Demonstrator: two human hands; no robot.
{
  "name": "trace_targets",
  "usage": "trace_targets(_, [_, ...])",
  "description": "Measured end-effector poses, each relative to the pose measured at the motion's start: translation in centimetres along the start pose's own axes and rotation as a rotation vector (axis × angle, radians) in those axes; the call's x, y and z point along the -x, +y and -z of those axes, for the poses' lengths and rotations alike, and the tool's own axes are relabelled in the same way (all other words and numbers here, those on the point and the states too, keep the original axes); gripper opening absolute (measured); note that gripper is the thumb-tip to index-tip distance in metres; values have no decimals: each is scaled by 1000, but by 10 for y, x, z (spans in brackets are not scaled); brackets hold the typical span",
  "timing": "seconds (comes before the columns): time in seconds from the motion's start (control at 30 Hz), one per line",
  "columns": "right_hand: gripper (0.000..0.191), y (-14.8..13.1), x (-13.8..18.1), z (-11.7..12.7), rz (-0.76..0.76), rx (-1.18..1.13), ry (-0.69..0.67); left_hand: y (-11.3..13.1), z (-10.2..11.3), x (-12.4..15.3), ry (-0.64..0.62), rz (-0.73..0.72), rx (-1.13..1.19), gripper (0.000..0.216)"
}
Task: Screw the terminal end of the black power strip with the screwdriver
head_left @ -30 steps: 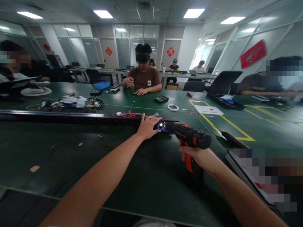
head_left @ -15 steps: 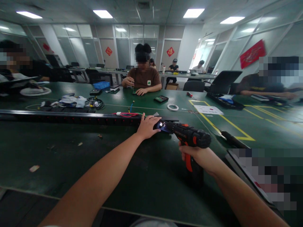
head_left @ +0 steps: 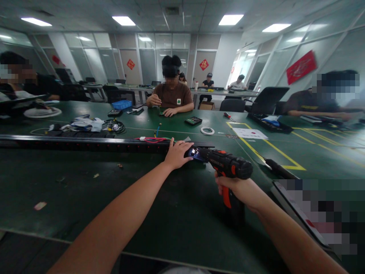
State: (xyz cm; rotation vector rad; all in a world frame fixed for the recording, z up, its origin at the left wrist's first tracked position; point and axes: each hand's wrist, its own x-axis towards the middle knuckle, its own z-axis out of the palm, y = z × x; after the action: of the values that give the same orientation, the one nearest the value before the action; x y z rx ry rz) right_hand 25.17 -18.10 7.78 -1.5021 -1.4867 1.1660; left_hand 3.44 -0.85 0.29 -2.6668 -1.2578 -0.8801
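A long black bar (head_left: 94, 144) with a row of small red marks lies across the table, its right end near the middle. My left hand (head_left: 178, 154) is gripping that end, the thumb on the near side and the fingers spread over the top. My right hand (head_left: 235, 185) is wrapped round the handle of a black and orange cordless drill (head_left: 228, 163). The drill's nose points left at the bar's end, close to my left thumb, and a bright light shines there. The bit's tip is hidden. Red, green and blue wires (head_left: 154, 140) lie on the bar behind my left hand.
Across the green table (head_left: 159, 220) a person (head_left: 171, 95) handles a small board. A white cable coil (head_left: 207, 130), a black box (head_left: 193, 121), a screwdriver (head_left: 228, 116) and a blue basket (head_left: 122, 104) lie beyond the bar. A black-handled tool (head_left: 281, 168) rests at right.
The view has shifted very slightly. Both hands, the drill and the bar keep the same places relative to each other.
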Motion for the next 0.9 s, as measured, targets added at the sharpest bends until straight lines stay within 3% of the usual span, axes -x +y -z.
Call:
trace_targets(0.5, [25,2,1,-3,-29,-35,27,1,0,0,0,0,5,64])
trace_targets(0.9, [20,3,0,-1,-25,-47,13,0,0,0,11,-3,14,64])
